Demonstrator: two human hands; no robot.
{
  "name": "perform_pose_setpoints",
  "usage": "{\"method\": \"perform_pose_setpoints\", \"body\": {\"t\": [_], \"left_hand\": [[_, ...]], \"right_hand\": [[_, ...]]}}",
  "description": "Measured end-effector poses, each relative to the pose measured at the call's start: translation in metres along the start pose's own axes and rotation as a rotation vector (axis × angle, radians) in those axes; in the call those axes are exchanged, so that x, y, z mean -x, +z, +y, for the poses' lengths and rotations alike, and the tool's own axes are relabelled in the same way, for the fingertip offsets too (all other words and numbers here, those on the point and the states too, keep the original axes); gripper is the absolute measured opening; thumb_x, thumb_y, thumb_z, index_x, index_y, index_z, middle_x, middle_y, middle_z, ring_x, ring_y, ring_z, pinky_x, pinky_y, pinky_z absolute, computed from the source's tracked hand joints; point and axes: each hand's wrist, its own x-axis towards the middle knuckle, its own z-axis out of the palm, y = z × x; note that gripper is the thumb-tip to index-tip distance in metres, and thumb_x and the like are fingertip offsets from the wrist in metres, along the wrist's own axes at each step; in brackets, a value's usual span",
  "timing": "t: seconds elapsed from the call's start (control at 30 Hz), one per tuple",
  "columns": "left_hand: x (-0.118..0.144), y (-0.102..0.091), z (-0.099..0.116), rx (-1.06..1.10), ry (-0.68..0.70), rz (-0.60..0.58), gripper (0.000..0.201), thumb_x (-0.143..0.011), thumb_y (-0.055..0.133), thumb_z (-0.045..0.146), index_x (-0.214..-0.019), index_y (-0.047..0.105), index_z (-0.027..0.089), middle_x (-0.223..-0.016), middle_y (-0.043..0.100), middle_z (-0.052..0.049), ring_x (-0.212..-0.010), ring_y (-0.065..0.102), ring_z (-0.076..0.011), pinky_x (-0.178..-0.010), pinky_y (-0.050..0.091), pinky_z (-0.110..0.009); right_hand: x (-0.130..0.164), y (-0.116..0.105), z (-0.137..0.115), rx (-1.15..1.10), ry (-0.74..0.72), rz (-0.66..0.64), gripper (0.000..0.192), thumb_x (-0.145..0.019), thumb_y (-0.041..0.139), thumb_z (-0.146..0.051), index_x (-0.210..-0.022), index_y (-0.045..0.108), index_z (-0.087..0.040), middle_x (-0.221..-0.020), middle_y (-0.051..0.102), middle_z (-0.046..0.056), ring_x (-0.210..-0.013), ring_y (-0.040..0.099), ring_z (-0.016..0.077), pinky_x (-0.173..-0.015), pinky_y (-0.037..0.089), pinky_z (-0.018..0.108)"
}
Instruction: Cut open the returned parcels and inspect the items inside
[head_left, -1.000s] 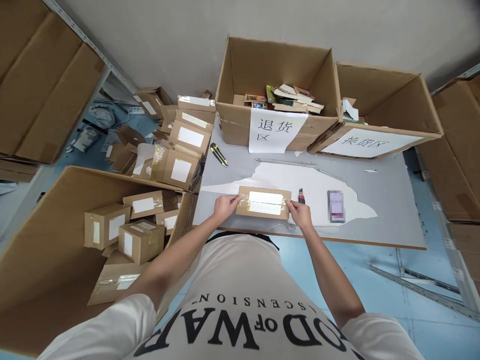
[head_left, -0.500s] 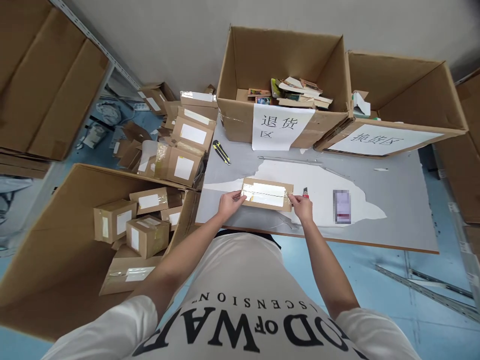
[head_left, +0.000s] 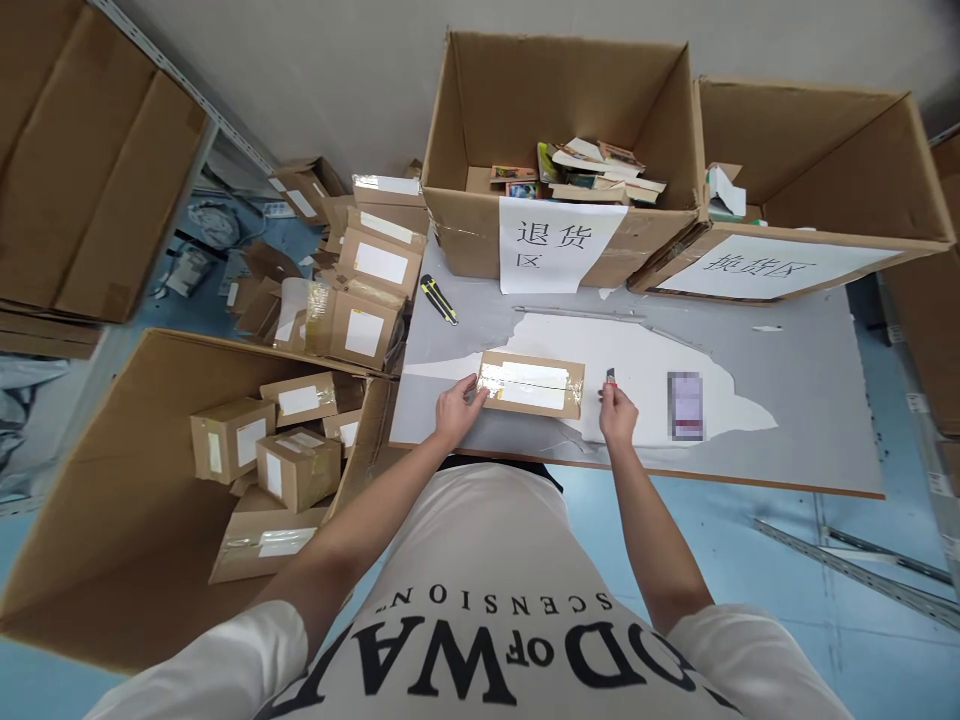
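Parcel [head_left: 532,384] lies flat on the table [head_left: 787,370] before me, label up. My left hand [head_left: 455,409] pinches its left end to pin it; my right hand [head_left: 617,411], just right of the parcel, closes on a small cutter [head_left: 611,378], blade end away from me.

A: Bright, even light from overhead; the desk [head_left: 787,400] shows only soft shadows.

B: Tape on the parcel [head_left: 532,384] glints slightly. Toward nine and three o'clock, straight edges bow heavily. One small patch is blurred out; everything else stays sharp.
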Motion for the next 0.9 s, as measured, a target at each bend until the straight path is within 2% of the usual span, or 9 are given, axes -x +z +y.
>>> {"method": "perform_pose_setpoints", "body": {"t": [0.07,0.2,0.37,0.47,0.57,0.7,0.8,0.9], "left_hand": [[0.002,0.000,0.003,-0.027,-0.001,0.006,0.048,-0.082,0.062,0.042,-0.125,0.057,0.020,-0.119,0.066,-0.007,-0.104,0.065,-0.0231,-0.083,0.055,-0.032],[0.004,-0.002,0.011,-0.076,0.005,0.008,0.041,-0.086,0.057,0.040,-0.123,0.058,0.021,-0.119,0.066,-0.007,-0.103,0.065,-0.0228,-0.084,0.053,-0.033],[0.008,-0.003,0.015,-0.110,0.064,-0.003,0.038,-0.089,0.053,0.038,-0.123,0.057,0.021,-0.123,0.064,-0.007,-0.101,0.066,-0.0229,-0.087,0.053,-0.036],[0.015,-0.003,0.013,-0.158,0.181,-0.001,0.039,-0.090,0.050,0.037,-0.124,0.055,0.019,-0.137,0.053,-0.010,-0.119,0.057,-0.0244,-0.094,0.050,-0.038],[0.024,-0.003,0.012,-0.246,0.395,-0.032,0.040,-0.092,0.046,0.035,-0.127,0.052,0.017,-0.146,0.041,-0.014,-0.136,0.038,-0.0250,-0.106,0.041,-0.042],[0.035,0.000,0.017,-0.438,0.650,-0.222,0.048,-0.092,0.045,0.033,-0.136,0.045,0.017,-0.151,0.032,-0.016,-0.142,0.024,-0.0279,-0.113,0.026,-0.050],[0.036,0.006,0.020,-0.553,0.687,-0.282,0.056,-0.090,0.046,0.036,-0.141,0.039,0.015,-0.153,0.026,-0.018,-0.143,0.019,-0.0301,-0.114,0.018,-0.052],[0.034,0.012,0.018,-0.610,0.685,-0.279,0.059,-0.090,0.047,0.038,-0.143,0.036,0.014,-0.153,0.026,-0.017,-0.144,0.017,-0.0286,-0.115,0.016,-0.049]], "right_hand": [[-0.004,-0.006,0.017,0.147,0.040,0.040,0.047,-0.085,0.044,-0.048,-0.114,0.061,-0.014,-0.106,0.067,0.014,-0.098,0.062,0.0248,-0.088,0.045,0.036],[-0.009,-0.011,0.041,0.412,0.144,-0.082,0.052,-0.076,0.061,-0.043,-0.120,0.051,-0.016,-0.117,0.058,0.017,-0.111,0.054,0.0294,-0.089,0.044,0.039],[-0.010,-0.002,0.044,0.474,0.214,-0.128,0.050,-0.073,0.063,-0.038,-0.117,0.046,-0.022,-0.118,0.053,0.015,-0.111,0.053,0.0314,-0.087,0.045,0.045],[-0.009,0.000,0.042,0.445,0.210,-0.110,0.045,-0.073,0.062,-0.032,-0.114,0.046,-0.022,-0.117,0.052,0.015,-0.108,0.054,0.0319,-0.088,0.044,0.048],[-0.010,-0.003,0.039,0.389,0.175,-0.094,0.044,-0.073,0.058,-0.030,-0.114,0.046,-0.019,-0.113,0.055,0.015,-0.103,0.056,0.0304,-0.087,0.045,0.046],[-0.016,-0.018,0.017,0.268,0.078,-0.041,0.049,-0.080,0.048,-0.033,-0.124,0.039,-0.016,-0.113,0.058,0.013,-0.100,0.058,0.0243,-0.086,0.046,0.038],[-0.017,-0.031,-0.021,0.084,-0.104,-0.018,0.048,-0.087,0.036,-0.031,-0.132,0.035,-0.014,-0.110,0.061,0.012,-0.092,0.060,0.0207,-0.082,0.048,0.036],[-0.006,-0.039,-0.072,0.004,-0.358,-0.227,0.051,-0.091,0.031,-0.031,-0.140,0.030,-0.016,-0.109,0.064,0.011,-0.080,0.063,0.0192,-0.076,0.050,0.036]]}}
